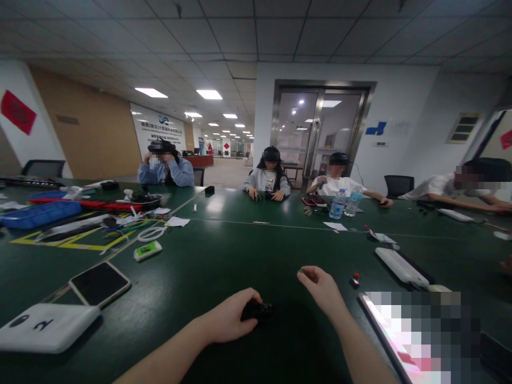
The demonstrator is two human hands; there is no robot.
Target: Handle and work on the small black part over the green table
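Observation:
My left hand [234, 317] is closed round a small black object [264, 310] low over the dark green table [224, 256]; its exact kind does not show. To the right, my right hand [322, 288] is raised a little, thumb and forefinger pinched together. A tiny dull speck [301, 271] shows at those fingertips, too small to name. The two hands are apart. Beyond my right hand lies a small red and black item [354, 280].
Left: a phone [101, 284], a white device [48, 326], a green-and-white packet [148, 250], a coiled white cable [151, 233] and a blue tray [42, 214]. Right: a lit screen [394, 341], a white bar-shaped device [402, 266], water bottles [338, 205]. Several people sit around the table.

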